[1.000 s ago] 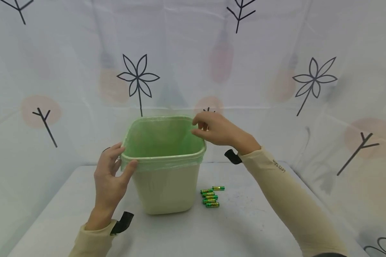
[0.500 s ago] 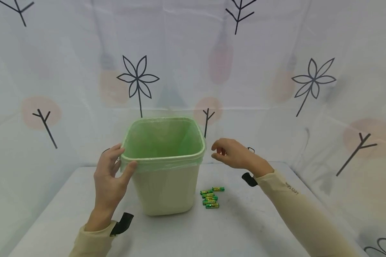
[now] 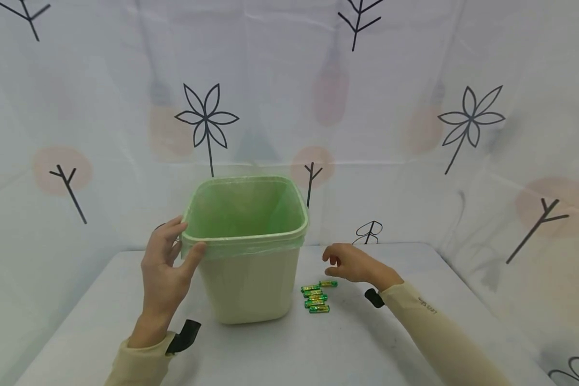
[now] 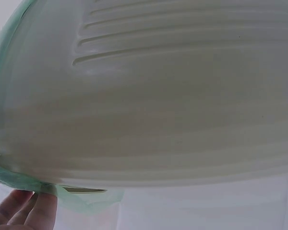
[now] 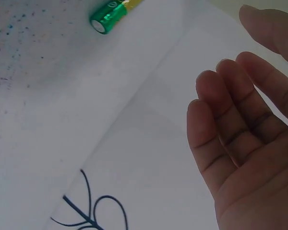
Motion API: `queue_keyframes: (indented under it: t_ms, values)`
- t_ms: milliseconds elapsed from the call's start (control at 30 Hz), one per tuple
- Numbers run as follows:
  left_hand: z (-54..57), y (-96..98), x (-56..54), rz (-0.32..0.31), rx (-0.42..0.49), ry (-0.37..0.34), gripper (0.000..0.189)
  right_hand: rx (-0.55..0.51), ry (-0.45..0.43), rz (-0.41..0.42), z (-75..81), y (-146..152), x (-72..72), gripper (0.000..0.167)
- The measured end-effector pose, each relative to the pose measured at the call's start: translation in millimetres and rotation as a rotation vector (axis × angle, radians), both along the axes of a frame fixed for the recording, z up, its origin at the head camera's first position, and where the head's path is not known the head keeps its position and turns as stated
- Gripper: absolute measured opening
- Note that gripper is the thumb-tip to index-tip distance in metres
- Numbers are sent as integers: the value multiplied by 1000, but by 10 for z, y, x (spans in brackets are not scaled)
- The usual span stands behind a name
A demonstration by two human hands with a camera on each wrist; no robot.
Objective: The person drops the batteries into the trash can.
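Observation:
A pale trash bin (image 3: 251, 289) stands upright, lined with a thin green bag (image 3: 241, 206) folded over its rim. My left hand (image 3: 164, 268) holds the bin's left rim, thumb on the front side. In the left wrist view its fingers (image 4: 42, 211) touch the green liner beside the bin's wall (image 4: 158, 105). Several green-and-gold batteries (image 3: 319, 309) lie close together to the right of the bin. Just above and right of the rearmost battery (image 3: 328, 284) is my right hand (image 3: 357, 264), holding nothing. The right wrist view shows its loosely bent fingers apart from a battery (image 5: 108, 19).
The white table (image 3: 366, 343) carries the bin and batteries. Behind and beside it hangs a white cloth (image 3: 395, 134) printed with dark flowers and twigs. Small coloured specks (image 5: 9, 33) mark the white surface in the right wrist view.
My right hand has moved from the bin's right rim outward and down toward the batteries. The left hand, bin and batteries have stayed in place.

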State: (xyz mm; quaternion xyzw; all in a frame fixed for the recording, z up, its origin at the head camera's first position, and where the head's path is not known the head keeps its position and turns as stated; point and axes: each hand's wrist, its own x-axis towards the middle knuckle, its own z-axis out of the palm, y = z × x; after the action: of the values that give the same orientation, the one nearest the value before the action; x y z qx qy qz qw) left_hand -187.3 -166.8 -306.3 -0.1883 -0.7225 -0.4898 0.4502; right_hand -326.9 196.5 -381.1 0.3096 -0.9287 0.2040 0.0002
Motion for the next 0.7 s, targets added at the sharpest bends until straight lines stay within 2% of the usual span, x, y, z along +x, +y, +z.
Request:
queue_keyframes:
  t_ms: [200, 400, 600, 700]
  values:
    - [-2, -2, -7, -4, 1, -1, 42, -5, -79, -19, -210, 14, -59, 24]
    - [4, -5, -3, -10, 12, -26, 43, 7, -126, -39, -345, -4, -87, 24]
    - [-17, -18, -19, -26, 22, -20, 44, 45, -115, -30, -454, -15, -115, 24]
    - [-85, -60, -90, -31, 22, -7, 46, 49, -95, -10, -495, -12, -124, 23]
